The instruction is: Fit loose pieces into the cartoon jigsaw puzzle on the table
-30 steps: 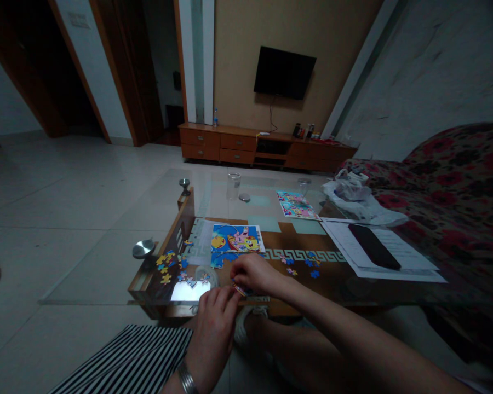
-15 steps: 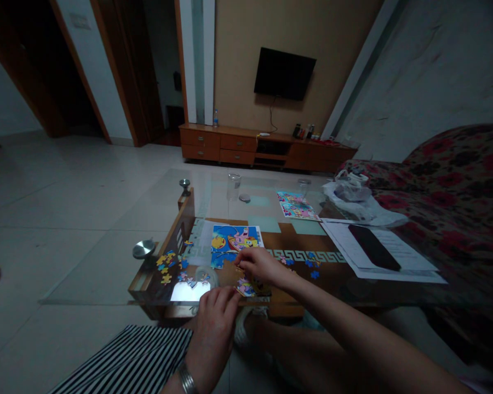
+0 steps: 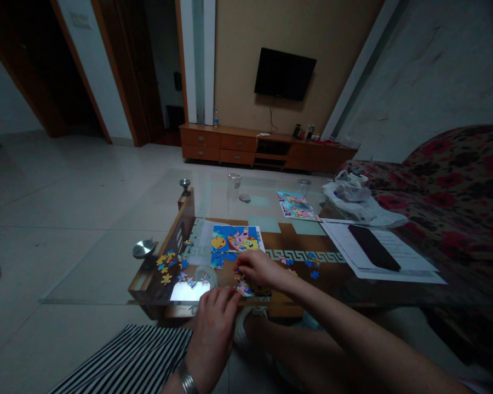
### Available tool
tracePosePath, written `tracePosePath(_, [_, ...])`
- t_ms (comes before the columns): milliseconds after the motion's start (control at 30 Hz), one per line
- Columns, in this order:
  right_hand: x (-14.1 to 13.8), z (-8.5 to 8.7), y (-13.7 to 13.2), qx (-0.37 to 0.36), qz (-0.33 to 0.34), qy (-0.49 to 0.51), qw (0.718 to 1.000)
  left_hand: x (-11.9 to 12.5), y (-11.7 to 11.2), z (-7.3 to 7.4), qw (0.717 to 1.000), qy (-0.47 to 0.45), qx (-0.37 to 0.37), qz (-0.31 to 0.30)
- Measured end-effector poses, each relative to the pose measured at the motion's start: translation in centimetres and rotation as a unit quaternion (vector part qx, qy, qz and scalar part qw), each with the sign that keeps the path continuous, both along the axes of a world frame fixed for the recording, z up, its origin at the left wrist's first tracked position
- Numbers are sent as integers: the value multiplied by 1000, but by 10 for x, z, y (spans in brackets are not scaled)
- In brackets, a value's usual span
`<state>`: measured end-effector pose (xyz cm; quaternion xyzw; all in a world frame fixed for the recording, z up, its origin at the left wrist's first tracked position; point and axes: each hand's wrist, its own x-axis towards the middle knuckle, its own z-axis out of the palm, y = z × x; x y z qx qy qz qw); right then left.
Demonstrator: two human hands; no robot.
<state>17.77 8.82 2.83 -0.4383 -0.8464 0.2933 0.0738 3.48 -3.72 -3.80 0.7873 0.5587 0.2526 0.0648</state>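
Note:
A partly joined jigsaw puzzle with a cartoon picture lies by the near edge of the glass table. My left hand, wearing a silver bracelet, rests at that edge with curled fingers; thumb and forefinger hold the puzzle's lower left corner. Over the puzzle's upper part my right hand pinches a small jigsaw piece, mostly hidden by the fingers. Just beyond is a blue cartoon picture sheet, partly covered by my right hand. Loose jigsaw pieces lie to the left, and several more loose blue pieces to the right.
On the glass table stand two clear glasses, one beside a round lid. Another cartoon sheet lies farther back. Right of it are papers, a black phone and a white plastic bag.
My right hand has shifted very slightly, with its fingertips a little lower over the puzzle. My left hand keeps its place at the puzzle's corner.

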Motion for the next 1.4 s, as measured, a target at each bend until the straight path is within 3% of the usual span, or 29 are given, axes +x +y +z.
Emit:
tracePosePath(267, [-4, -5, -2, 3, 97, -1, 995, 1, -1, -1, 1000, 19, 8, 3])
tracePosePath(867, [2, -20, 5, 20, 89, 11, 996, 0, -2, 3, 1000, 21, 1, -1])
tracePosePath(1400, [0, -3, 0, 66, 68, -41, 995, 1, -1, 1, 1000, 26, 12, 4])
